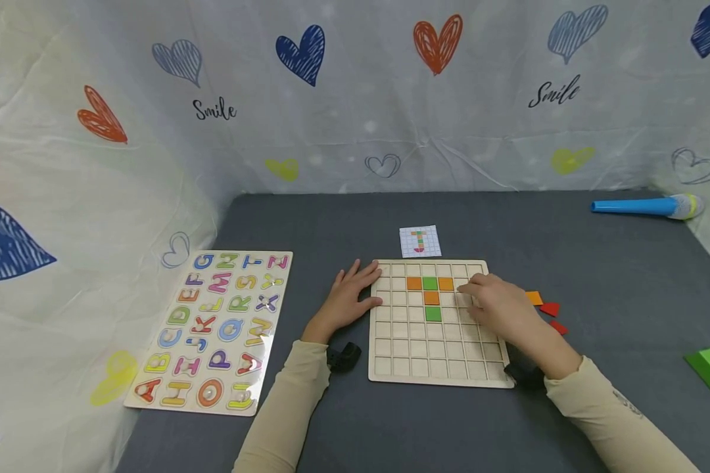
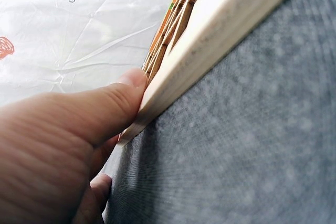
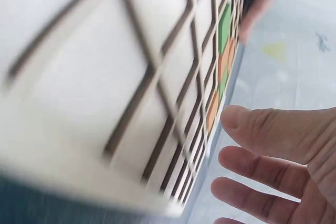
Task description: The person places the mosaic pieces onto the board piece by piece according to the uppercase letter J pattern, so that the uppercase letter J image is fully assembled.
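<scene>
A wooden grid board [image 1: 399, 363] lies between two hands. Its orange and green tiles [image 1: 431, 297] form a T just left of the right hand [image 1: 501, 309], the nearer one, the stem running toward the person. That hand's thumb and fingers are apart, no piece visible between them. The left hand [image 1: 349, 295] spreads its fingers, thumb touching the board's edge. Right of the right hand lie an orange piece [image 1: 534, 298] and red pieces [image 1: 549, 309].
</scene>
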Available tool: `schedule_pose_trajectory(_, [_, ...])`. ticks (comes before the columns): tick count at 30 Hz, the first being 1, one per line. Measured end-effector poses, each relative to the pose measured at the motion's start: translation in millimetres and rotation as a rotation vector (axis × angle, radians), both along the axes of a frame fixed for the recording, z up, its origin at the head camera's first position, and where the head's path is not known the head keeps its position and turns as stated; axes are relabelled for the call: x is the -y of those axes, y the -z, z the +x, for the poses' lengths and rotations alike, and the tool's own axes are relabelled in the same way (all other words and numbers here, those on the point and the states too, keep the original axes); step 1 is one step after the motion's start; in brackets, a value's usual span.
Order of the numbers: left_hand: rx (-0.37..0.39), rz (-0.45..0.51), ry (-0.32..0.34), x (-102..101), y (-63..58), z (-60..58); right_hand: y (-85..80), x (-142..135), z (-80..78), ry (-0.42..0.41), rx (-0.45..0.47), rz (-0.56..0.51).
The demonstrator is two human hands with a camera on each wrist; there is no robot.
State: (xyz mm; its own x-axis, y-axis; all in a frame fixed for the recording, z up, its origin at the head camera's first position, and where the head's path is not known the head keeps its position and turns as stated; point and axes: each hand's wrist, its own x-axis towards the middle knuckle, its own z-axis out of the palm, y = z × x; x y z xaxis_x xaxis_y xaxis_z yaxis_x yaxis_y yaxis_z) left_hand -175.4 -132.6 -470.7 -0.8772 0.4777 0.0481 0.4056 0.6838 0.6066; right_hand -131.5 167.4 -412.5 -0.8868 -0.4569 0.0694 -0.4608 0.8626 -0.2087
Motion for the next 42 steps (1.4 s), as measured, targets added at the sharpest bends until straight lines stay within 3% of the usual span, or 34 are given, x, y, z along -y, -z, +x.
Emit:
schedule_pose_trajectory(13, [0.005,-0.016,0.005,0,-0.3,-0.2,-0.9,-49,-2.9,0.131,-0.003,0.061])
schedule_pose_trajectory(22, [-0.002,-0.009,0.007,0,0.7,-0.5,2.6,-74,-5.5,0.185,0.05,0.065])
schedule_pose_trajectory(42, [0.0,-0.003,0.017,1,0.4,-0.3,9.7,-86,-5.8,0.227,0.106,0.097])
